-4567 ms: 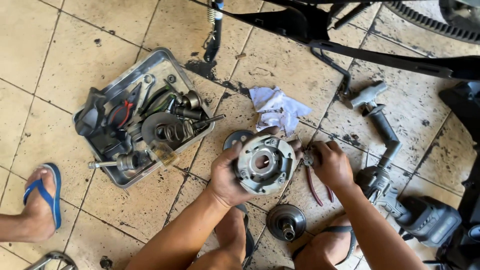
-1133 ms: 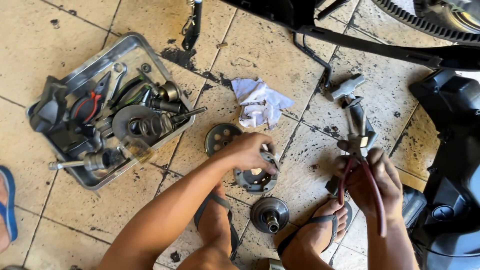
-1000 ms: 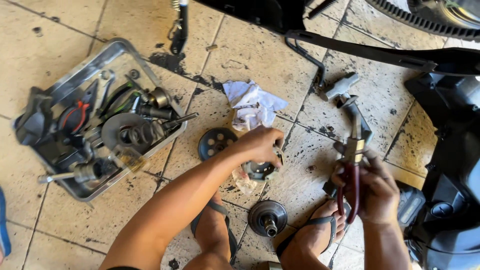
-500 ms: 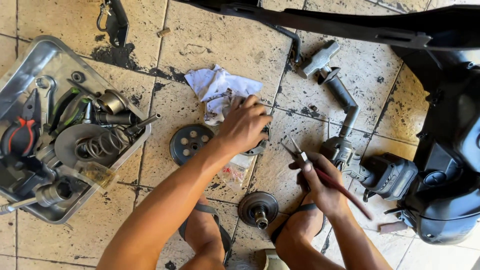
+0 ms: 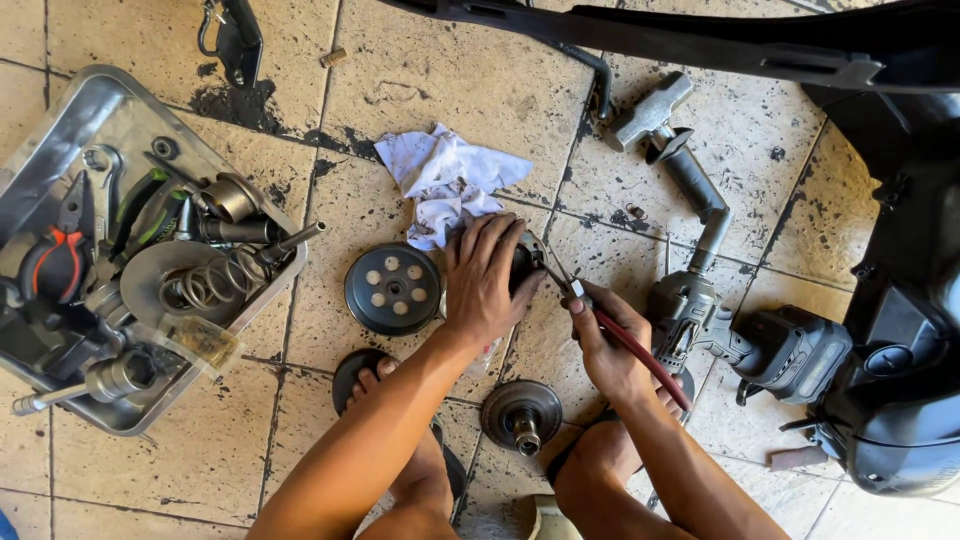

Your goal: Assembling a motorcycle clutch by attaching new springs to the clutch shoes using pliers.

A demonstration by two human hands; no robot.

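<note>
The right hand (image 5: 610, 345) has brought the red-handled pliers (image 5: 625, 340) in from the side, tips now at the round metal part (image 5: 525, 265), fingers clamped round the handles. The left hand (image 5: 485, 280) stays pressed flat over that part on the tiled floor (image 5: 420, 80), pinning it beside the dark drum (image 5: 393, 290) and white rag (image 5: 445, 180).

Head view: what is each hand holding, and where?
Right hand holds red-handled pliers by the handles; left hand presses on a round metal part.
</note>
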